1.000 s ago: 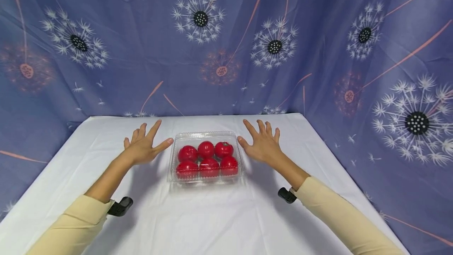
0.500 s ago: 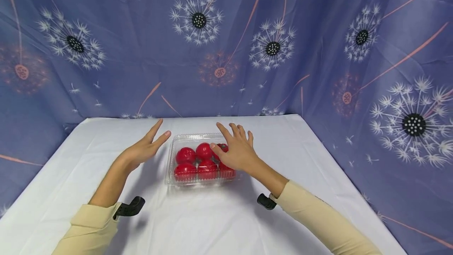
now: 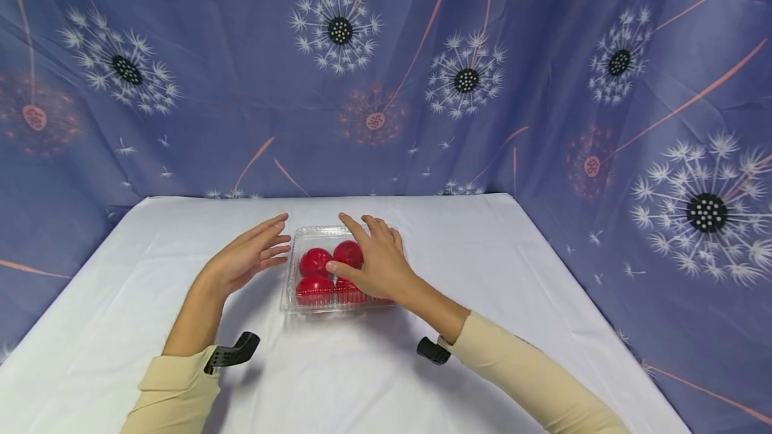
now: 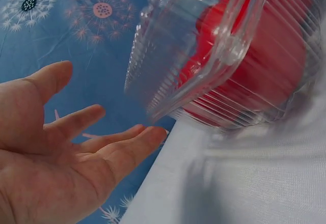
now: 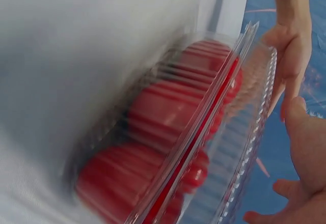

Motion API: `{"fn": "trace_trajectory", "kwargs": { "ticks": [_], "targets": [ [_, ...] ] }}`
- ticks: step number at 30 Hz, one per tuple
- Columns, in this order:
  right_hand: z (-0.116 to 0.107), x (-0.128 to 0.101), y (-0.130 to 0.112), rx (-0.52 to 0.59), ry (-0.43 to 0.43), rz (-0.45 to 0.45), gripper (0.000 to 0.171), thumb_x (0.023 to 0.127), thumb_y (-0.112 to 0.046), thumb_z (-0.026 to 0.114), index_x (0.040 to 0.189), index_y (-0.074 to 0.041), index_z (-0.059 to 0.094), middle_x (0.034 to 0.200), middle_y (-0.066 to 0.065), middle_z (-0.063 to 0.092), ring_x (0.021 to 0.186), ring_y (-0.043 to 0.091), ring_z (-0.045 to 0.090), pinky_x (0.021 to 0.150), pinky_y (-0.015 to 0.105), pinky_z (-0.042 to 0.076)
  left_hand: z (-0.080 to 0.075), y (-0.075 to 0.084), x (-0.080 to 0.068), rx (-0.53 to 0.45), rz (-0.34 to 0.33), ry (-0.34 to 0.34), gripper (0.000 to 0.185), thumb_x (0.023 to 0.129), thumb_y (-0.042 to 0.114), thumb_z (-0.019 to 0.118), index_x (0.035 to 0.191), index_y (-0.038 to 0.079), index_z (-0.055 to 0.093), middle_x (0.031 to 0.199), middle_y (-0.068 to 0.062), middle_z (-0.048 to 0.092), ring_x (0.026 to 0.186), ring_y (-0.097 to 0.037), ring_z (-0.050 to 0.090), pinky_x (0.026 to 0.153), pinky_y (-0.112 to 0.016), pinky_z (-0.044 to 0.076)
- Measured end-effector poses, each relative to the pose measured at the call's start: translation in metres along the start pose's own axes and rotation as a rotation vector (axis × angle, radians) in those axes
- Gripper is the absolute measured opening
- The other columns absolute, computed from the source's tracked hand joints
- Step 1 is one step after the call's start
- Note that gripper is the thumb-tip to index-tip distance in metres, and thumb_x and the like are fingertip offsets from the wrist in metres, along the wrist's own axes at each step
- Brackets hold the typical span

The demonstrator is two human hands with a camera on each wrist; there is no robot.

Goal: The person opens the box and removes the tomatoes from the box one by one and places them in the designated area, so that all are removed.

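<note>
Both hands have closed in on the box [image 3: 328, 266] over the last second. Earlier they hovered spread on either side of it; half a second ago the right hand [image 3: 374, 263] was over the box's right end, and now it lies flat further left across the lid, straight fingers pointing to the table's far edge and the thumb on the lid above the tomatoes [image 3: 316, 263]. It covers the right-hand tomatoes, so only about four show in the head view. The left hand [image 3: 244, 258] has turned from palm-down to edge-on, its palm facing the box's left wall and its fingers straight and loose; the fingertips are just beside the box's far left corner, and I cannot tell whether they touch it. Neither hand grips anything.

The box itself has barely shifted: it sits closed on the white table [image 3: 482, 253], near the middle and closer to the far edge than the near one. From the left wrist the ribbed clear wall [image 4: 204, 61] and red fruit behind it show, with the open palm [image 4: 61, 152] below. No label, brand or writing can be read on the box. A blue dandelion-print cloth [image 3: 543, 86] hangs behind the table.
</note>
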State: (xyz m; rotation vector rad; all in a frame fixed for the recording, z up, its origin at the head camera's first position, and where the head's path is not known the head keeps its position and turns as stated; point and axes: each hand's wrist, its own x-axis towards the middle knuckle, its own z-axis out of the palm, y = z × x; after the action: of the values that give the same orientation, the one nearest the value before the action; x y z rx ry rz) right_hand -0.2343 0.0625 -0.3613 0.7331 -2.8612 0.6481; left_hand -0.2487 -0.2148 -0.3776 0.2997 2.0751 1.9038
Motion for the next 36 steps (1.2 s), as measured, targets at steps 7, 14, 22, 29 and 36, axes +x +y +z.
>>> {"fn": "trace_trajectory", "kwargs": {
  "ticks": [7, 14, 22, 29, 36],
  "targets": [
    [0.004, -0.003, -0.015, 0.0, -0.046, -0.033, 0.096, 0.083, -0.066, 0.072, 0.161, -0.035, 0.026, 0.159, 0.014, 0.036, 0.149, 0.032, 0.031, 0.121, 0.062, 0.023, -0.004, -0.014, 0.003, -0.082, -0.003, 0.034, 0.068, 0.109, 0.031, 0.047, 0.164, 0.01, 0.013, 0.163, -0.029, 0.02, 0.133, -0.02, 0.052, 0.102, -0.025, 0.053],
    [0.013, -0.007, -0.025, -0.098, -0.085, -0.093, 0.101, 0.079, -0.071, 0.071, 0.161, -0.036, 0.024, 0.16, 0.012, 0.035, 0.148, 0.033, 0.032, 0.118, 0.062, 0.028, -0.01, -0.032, 0.004, -0.208, 0.009, 0.041, 0.068, 0.104, 0.008, 0.055, 0.161, 0.003, 0.02, 0.144, -0.023, 0.051, 0.111, -0.007, 0.067, 0.098, -0.029, 0.057],
    [0.025, -0.008, -0.032, -0.109, -0.118, -0.117, 0.103, 0.077, -0.076, 0.069, 0.161, -0.037, 0.023, 0.163, 0.013, 0.031, 0.151, 0.037, 0.027, 0.119, 0.067, 0.024, -0.011, -0.044, 0.006, -0.289, 0.03, 0.021, 0.065, 0.097, -0.006, 0.058, 0.157, 0.001, 0.034, 0.111, 0.0, 0.074, 0.106, -0.01, 0.071, 0.092, -0.027, 0.059],
    [0.031, -0.01, -0.038, -0.133, -0.145, -0.126, 0.106, 0.077, -0.078, 0.067, 0.162, -0.038, 0.019, 0.166, 0.013, 0.026, 0.154, 0.041, 0.02, 0.122, 0.068, 0.018, -0.011, -0.045, 0.007, -0.316, 0.001, 0.032, 0.068, 0.096, -0.008, 0.058, 0.156, -0.01, 0.025, 0.107, 0.0, 0.073, 0.099, -0.01, 0.071, 0.089, -0.025, 0.06],
    [0.038, -0.012, -0.038, -0.148, -0.135, -0.104, 0.106, 0.077, -0.076, 0.069, 0.162, -0.038, 0.019, 0.165, 0.013, 0.027, 0.154, 0.042, 0.021, 0.119, 0.072, 0.017, -0.011, -0.047, 0.008, -0.283, -0.029, 0.023, 0.066, 0.096, -0.004, 0.06, 0.155, -0.007, 0.03, 0.108, 0.002, 0.071, 0.097, -0.01, 0.071, 0.087, -0.026, 0.06]
  ]
}}
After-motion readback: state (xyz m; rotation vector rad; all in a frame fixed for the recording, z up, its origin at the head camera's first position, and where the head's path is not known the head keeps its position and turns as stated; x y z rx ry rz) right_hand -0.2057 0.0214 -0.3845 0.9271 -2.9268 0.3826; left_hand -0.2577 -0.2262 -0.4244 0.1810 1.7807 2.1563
